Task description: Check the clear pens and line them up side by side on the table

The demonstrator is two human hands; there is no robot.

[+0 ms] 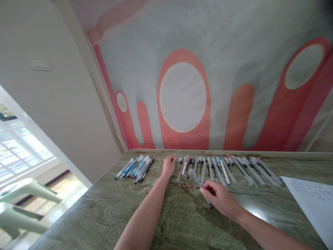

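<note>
My right hand (217, 197) is closed around a slim pen (195, 178), pinched between thumb and fingers. The pen slants up and left over the near side of the pen row, its lower end sticking out below the hand. My left hand (169, 167) rests at the row's left end with its fingers curled together; whether anything is in them is hidden. Just right of it lie a white and pink pen (184, 167) and several clear-barrelled pens (204, 170). Farther right in the row are a cream pen (225, 172) and more clear pens (262, 171).
A bunch of pens (135, 168), some blue and teal, lies at the table's left end. A written sheet of paper (309, 198) is on the right. The wood-grain table (104, 208) meets a mural wall (218, 121) behind. Pale green stools (26, 189) stand on the floor at left.
</note>
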